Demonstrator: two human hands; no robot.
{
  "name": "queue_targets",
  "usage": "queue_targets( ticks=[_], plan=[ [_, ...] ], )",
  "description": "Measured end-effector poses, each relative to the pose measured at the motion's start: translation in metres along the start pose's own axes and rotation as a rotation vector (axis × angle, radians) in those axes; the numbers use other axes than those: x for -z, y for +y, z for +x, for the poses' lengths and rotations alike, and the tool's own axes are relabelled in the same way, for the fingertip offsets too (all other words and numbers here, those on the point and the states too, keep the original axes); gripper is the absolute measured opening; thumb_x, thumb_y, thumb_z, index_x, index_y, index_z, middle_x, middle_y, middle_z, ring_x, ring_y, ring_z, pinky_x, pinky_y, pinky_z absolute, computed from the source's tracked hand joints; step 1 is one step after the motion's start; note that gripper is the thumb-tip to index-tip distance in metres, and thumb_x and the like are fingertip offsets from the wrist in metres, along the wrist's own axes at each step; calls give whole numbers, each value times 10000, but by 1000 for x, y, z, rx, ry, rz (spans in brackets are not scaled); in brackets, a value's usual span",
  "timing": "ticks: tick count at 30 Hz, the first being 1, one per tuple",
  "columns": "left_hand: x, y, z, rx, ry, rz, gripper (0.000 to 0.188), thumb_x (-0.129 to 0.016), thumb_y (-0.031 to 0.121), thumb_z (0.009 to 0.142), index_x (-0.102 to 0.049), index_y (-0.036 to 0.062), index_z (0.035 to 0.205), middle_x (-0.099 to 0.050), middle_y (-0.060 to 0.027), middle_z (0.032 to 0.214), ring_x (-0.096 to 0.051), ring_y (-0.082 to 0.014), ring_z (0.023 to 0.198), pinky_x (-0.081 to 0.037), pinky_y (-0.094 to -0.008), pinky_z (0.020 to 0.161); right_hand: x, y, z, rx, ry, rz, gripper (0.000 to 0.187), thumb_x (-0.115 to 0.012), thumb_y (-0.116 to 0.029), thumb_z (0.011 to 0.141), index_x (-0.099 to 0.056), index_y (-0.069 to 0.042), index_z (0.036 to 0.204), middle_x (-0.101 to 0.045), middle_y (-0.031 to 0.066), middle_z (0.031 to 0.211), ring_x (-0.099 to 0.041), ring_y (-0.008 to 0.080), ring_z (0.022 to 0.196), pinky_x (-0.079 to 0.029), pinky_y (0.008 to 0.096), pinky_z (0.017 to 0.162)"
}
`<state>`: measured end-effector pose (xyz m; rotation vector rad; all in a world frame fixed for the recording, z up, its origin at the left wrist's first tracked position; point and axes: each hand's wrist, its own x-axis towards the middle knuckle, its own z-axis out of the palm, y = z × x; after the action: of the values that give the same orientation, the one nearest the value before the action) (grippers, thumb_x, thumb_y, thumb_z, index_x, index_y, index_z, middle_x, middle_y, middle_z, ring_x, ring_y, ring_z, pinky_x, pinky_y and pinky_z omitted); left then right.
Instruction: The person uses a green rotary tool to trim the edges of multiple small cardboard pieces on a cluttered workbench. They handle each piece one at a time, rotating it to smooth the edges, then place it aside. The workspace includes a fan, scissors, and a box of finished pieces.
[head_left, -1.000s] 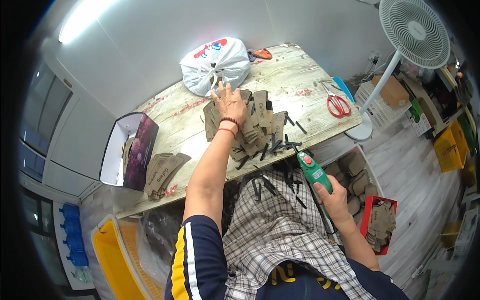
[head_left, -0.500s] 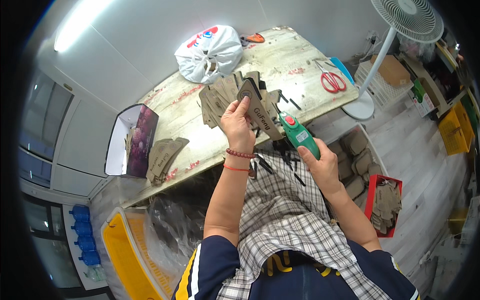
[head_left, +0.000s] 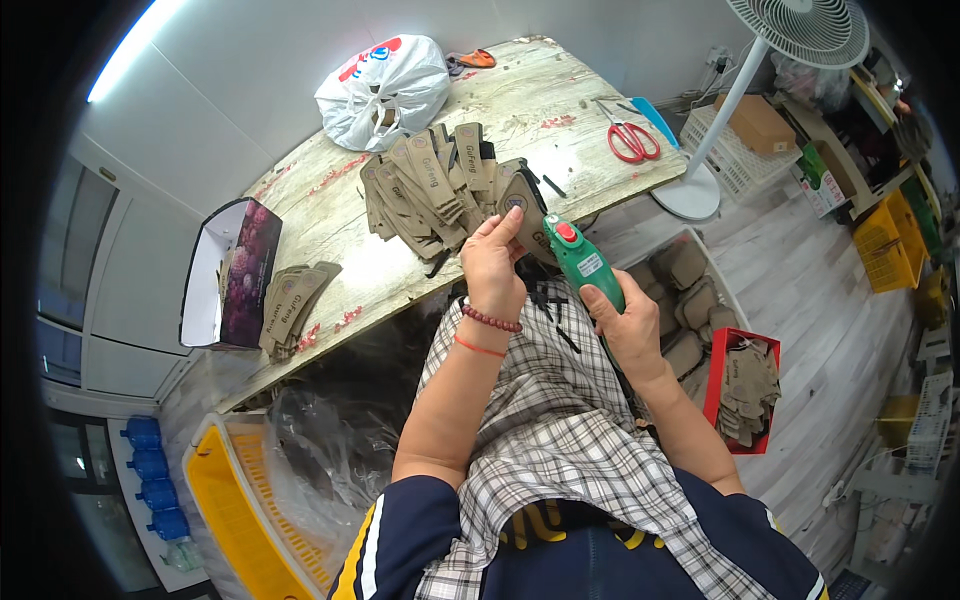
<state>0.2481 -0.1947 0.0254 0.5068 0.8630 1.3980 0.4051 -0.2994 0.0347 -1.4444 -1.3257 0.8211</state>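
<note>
My left hand (head_left: 492, 262) pinches a flat brown fabric piece (head_left: 521, 203) with a rounded end and dark printed lettering, thumb on top. My right hand (head_left: 630, 325) is wrapped round a green hand-held power tool (head_left: 586, 262) with a red button. The tool's front end is at the right edge of the piece; its tip is hard to make out, and the tool hides part of the piece. Just beyond my left hand, a fanned pile of similar brown pieces (head_left: 415, 190) lies on the worn table (head_left: 345, 235).
Black scraps lie on my checked apron (head_left: 540, 400). On the table are red-handled scissors (head_left: 632, 143), a white plastic bag (head_left: 385, 95), a smaller brown stack (head_left: 298, 300) and a dark floral box (head_left: 250, 270). To the right are a red box (head_left: 712, 390), a tray (head_left: 715, 262) of brown pads and a fan (head_left: 690, 200).
The piece in my left hand is lower and tilted differently, with less of its lettering showing. My right hand has brought the tool closer to it. The whole view has shifted slightly.
</note>
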Motion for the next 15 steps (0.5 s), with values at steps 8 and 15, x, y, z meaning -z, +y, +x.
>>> queue_targets(
  ticks=[8, 15],
  plan=[
    [4, -11, -20, 26, -55, 40, 62, -686, 101, 867, -669, 47, 892, -687, -12, 805, -603, -82, 667, -473, -227, 656, 2, -9, 1, 14, 7, 34, 469, -671, -438, 877, -622, 0, 1037, -607, 37, 676, -542, 96, 573, -453, 276, 536],
    [12, 3, -28, -114, -56, 183, 70, -673, 59, 867, -681, -2, 901, -691, -24, 820, -596, -64, 685, -464, -199, 646, 13, -2, 1, 21, -26, 7, 480, -679, -425, 876, -621, 17, 1051, -587, 39, 682, -533, 101, 597, -446, 272, 551]
  ],
)
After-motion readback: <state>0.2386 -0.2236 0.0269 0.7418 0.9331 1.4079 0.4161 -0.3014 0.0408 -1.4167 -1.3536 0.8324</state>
